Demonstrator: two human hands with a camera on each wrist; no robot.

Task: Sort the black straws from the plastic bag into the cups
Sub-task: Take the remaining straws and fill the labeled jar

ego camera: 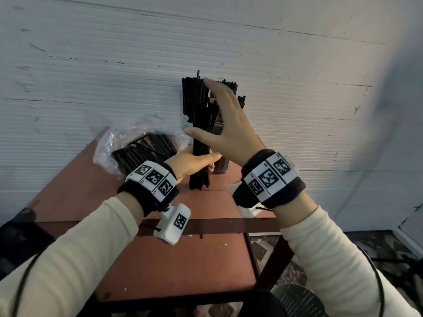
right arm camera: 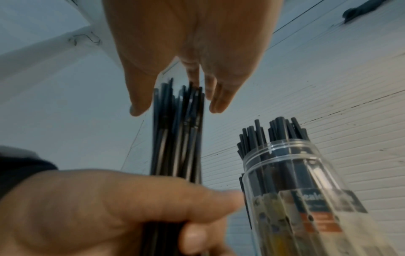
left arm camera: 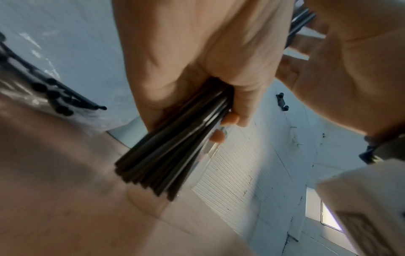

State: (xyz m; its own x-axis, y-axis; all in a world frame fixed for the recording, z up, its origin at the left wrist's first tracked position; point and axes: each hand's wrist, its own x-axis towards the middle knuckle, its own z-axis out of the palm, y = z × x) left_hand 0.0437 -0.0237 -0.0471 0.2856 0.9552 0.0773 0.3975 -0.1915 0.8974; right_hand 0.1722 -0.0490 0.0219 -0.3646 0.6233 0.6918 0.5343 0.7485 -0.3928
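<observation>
Standing upright in the left hand (ego camera: 191, 162), a bundle of black straws (ego camera: 200, 124) rests its lower ends on or just above the reddish table (ego camera: 160, 259); the fingers and thumb curl round its lower half, a grip that looks meant to keep the loose straws together while their ends are levelled. Above the bundle, the right hand (ego camera: 225, 124) hovers with its fingers straight and slightly spread, thumb apart, holding nothing; I judge it is poised to tap the tops even or to take the bundle over. Just right of the bundle, partly behind that hand, stands a clear plastic cup (right arm camera: 302, 190) already filled with black straws (right arm camera: 276, 131) that stick out past its rim. Its label carries writing that begins "Seal", the rest too blurred to read. Left of the bundle lies the plastic bag (ego camera: 109, 143), mouth open, with more straws (ego camera: 144, 149) in it, so sorting is only part done. Behind the bundle rises a pale ribbed wall (ego camera: 91, 76).
</observation>
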